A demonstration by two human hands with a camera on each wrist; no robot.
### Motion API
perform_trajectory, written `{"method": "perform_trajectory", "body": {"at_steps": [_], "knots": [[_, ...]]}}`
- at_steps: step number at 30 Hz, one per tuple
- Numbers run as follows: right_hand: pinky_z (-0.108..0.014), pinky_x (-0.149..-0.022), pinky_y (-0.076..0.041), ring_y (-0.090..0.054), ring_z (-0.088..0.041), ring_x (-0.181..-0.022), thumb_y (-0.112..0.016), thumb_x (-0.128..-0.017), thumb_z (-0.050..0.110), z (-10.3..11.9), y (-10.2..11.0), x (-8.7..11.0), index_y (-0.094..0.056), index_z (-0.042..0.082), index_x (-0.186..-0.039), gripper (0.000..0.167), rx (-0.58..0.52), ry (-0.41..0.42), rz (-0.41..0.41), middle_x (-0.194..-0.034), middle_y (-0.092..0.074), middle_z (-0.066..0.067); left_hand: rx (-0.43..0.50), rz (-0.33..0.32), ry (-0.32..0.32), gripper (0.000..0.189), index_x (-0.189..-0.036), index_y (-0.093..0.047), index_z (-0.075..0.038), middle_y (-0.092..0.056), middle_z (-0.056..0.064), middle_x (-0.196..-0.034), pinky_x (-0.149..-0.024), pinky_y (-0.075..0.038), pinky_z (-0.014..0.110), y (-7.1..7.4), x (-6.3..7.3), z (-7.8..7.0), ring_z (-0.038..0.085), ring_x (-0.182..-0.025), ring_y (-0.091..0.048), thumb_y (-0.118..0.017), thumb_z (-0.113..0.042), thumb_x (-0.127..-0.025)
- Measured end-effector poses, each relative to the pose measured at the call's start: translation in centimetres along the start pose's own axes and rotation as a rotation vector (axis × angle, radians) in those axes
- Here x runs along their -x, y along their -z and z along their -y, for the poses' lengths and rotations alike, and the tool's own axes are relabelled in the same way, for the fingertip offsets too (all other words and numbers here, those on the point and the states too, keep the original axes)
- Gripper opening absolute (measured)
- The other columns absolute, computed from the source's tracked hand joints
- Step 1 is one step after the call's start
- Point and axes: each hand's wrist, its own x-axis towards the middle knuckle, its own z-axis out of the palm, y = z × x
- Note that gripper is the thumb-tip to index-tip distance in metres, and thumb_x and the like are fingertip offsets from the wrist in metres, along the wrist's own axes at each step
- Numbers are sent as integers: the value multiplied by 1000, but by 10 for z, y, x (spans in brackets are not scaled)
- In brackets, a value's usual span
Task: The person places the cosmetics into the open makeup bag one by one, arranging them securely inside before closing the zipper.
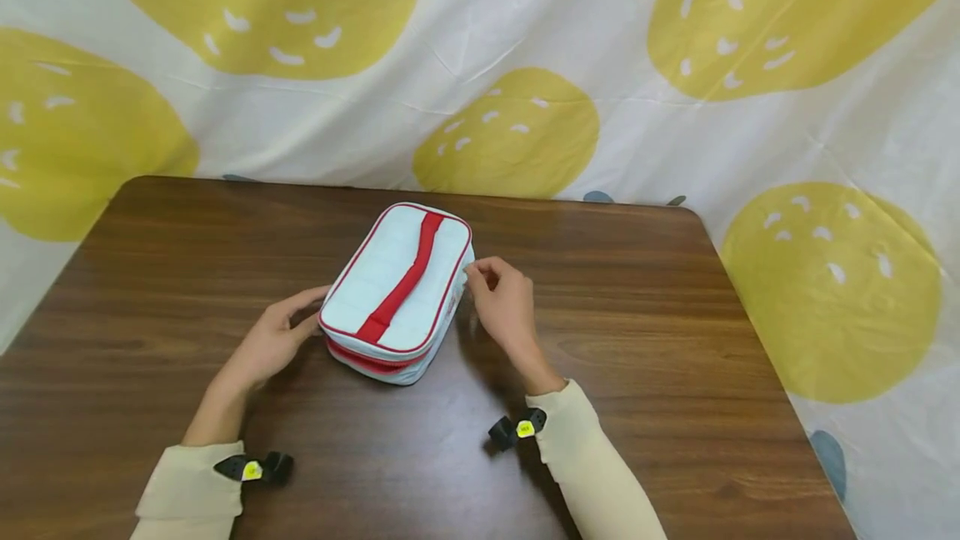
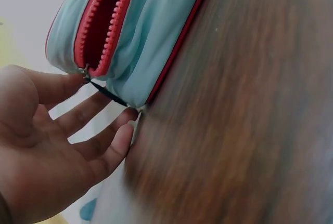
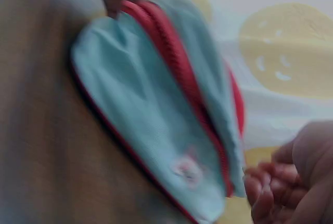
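A pale blue zip bag (image 1: 401,277) with red piping and a red strap across its top sits on the table. Its red zip (image 2: 104,31) gapes along the front, and a metal slider with a dark pull tab (image 2: 109,93) hangs at the front left corner. My left hand (image 1: 270,344) touches that corner, thumb beside the slider and loosely bent fingers along the left side. Along the right side, thumb and index finger of my right hand (image 1: 506,302) pinch at the zip's line, the bit between them hidden. A small printed patch (image 3: 188,172) marks this side.
The brown wooden table (image 1: 637,340) extends around the bag. Behind it hangs a white cloth with yellow fruit shapes (image 1: 510,136). Black wrist cameras (image 1: 517,430) are strapped over both cream sleeves (image 1: 592,473).
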Motion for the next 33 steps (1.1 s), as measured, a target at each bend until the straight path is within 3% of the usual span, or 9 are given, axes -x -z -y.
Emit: {"method": "perform_trajectory", "body": {"at_steps": [2,5,9,12,17,21,26,33], "knots": [[-28,-55,-43,-53,-16,-60,-66,-91,20,3,5,-11,-71,9,-90,12,16,135,57,-71,-62,3,-40,22,9,42,-137,-49,0,-49,23,-135,-100,-37,47,2,1,-1,36,-125,-43,-52,3,-95],[-28,-62,-44,-55,-17,-71,-72,-88,21,11,5,-27,-71,10,-93,12,30,361,199,-80,-64,4,-67,28,5,46,-137,-49,-2,-51,22,-132,-101,-31,56,4,2,-1,36,-122,-45,-54,5,-92],[-28,-79,-41,-53,-18,-87,-77,-83,23,29,-8,-40,-71,9,-94,19,113,610,398,-89,-65,2,-95,5,-16,51,-137,-49,-3,-57,19,-122,-91,-40,45,4,2,2,30,-106,-52,-58,8,-88],[-25,-88,-37,-50,-16,-94,-74,-86,26,47,-24,-48,-70,11,-99,20,214,715,533,-95,-65,2,-101,-32,-45,53,-135,-50,-2,-57,16,-113,-81,-41,33,2,1,4,25,-94,-51,-59,11,-85],[-22,-95,-33,-47,-14,-107,-67,-91,28,64,-50,-59,-67,18,-111,22,333,786,737,-111,-62,8,-64,-53,-58,52,-133,-52,-1,-57,14,-106,-74,-41,25,-4,-2,6,21,-89,-50,-61,11,-84],[-22,-99,-29,-47,-12,-112,-67,-91,27,60,-62,-67,-66,17,-115,26,344,766,831,-116,-62,8,-52,-48,-28,51,-133,-52,-1,-58,16,-111,-72,-43,25,-10,-3,6,21,-87,-51,-63,8,-85],[-22,-92,-29,-48,-9,-107,-69,-89,27,50,-68,-72,-68,15,-116,29,318,715,878,-118,-64,8,-70,-74,-14,46,-130,-55,0,-60,19,-114,-72,-43,26,-15,-4,6,23,-87,-52,-61,8,-85],[-25,-89,-30,-46,-11,-104,-69,-89,28,43,-69,-75,-68,16,-118,32,287,721,883,-118,-63,9,-122,-109,-5,25,-113,-62,3,-63,14,-98,-73,-45,23,-17,-6,10,22,-87,-55,-62,6,-88]]}}
